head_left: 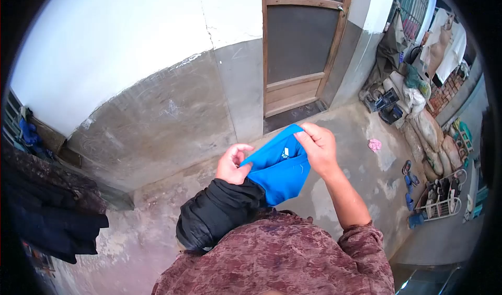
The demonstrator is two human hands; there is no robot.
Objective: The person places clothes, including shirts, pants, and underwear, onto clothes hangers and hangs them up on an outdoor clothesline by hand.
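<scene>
A blue and black garment (283,181) with a small white print is stretched between my hands in front of my chest. Pinched in my right hand (320,147) is the upper right edge of its blue part, thumb toward me. My left hand (233,163) comes out of the bunched black cloth (220,211), which wraps my left forearm. Its fingers are curled, and the thumb presses on the blue part's left edge. Between the two hands the blue cloth gapes in a fold.
Ahead are a wooden-framed door (300,44) and a grey-and-white wall (167,106). Dark clothes (52,216) hang at left. Along the right stand filled sacks (426,133), a white shoe rack (442,198) and blue slippers (409,182). A pink crumpled thing (374,145) lies on the concrete floor.
</scene>
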